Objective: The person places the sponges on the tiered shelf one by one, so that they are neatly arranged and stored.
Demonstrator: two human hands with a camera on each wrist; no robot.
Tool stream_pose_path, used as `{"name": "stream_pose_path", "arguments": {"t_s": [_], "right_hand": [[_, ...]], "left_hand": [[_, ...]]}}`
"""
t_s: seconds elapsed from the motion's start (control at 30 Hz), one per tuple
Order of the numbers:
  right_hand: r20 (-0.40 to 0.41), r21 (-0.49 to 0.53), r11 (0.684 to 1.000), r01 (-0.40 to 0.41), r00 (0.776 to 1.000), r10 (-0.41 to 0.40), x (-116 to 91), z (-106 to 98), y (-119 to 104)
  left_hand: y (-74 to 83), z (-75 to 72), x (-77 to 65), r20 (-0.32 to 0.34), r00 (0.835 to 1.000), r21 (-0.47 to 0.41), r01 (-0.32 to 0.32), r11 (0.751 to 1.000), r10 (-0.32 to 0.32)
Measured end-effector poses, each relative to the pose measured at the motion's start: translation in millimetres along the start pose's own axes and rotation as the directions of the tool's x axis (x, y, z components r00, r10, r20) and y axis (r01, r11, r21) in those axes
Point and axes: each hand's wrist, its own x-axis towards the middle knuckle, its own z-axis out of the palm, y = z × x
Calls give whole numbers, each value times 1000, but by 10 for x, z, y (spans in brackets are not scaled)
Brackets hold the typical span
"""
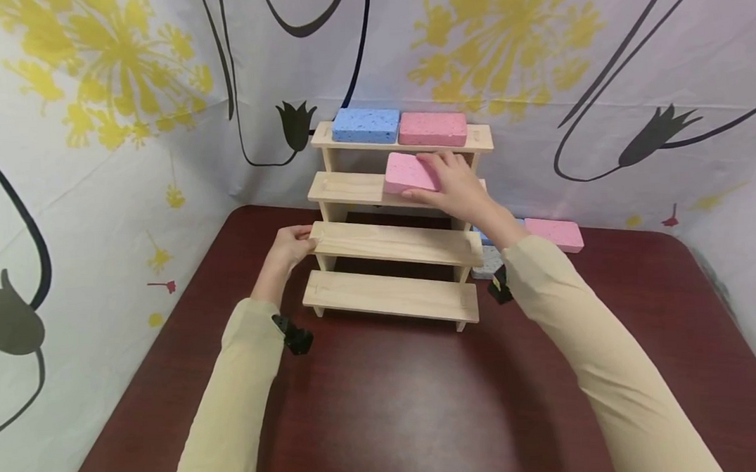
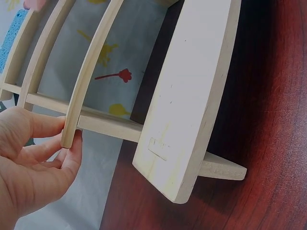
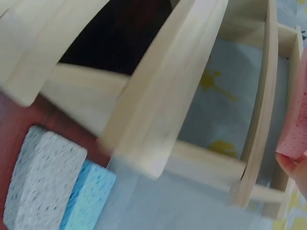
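Observation:
A stepped wooden display rack [image 1: 387, 295] with tiered boards stands at the back of the table. My left hand [image 1: 288, 247] pinches the left end of its second-lowest board [image 2: 88, 72], thumb on one face and fingers on the other. A pink sponge [image 1: 407, 171] is in my right hand [image 1: 461, 186], gripped by its right end with thumb and fingers. That sponge overlaps the second-highest board in the head view, just below the top tier. On the top board lie a blue sponge [image 1: 365, 126] and, close to its right, another pink sponge [image 1: 432, 129].
Right of the rack, a grey sponge [image 3: 48, 182] and a blue sponge [image 3: 88, 196] lie together, partly behind my right arm in the head view. A further pink sponge [image 1: 554, 234] is beside them. Patterned cloth [image 1: 370, 60] hangs around the dark red table [image 1: 385, 404].

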Motion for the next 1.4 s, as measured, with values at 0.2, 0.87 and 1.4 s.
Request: {"name": "stream_pose_path", "arguments": {"t_s": [0.2, 0.87, 1.4], "right_hand": [[52, 19, 1000, 22, 998, -23, 200, 83, -172], [122, 40, 999, -13, 993, 8, 395, 258, -308], [228, 9, 999, 45, 973, -46, 580, 465, -445]], "left_hand": [[12, -18, -14, -5, 1000, -11, 16, 1000, -16], [51, 196, 33, 31, 999, -69, -9, 998, 11], [-136, -2, 157, 0, 1000, -77, -16, 997, 16]]}}
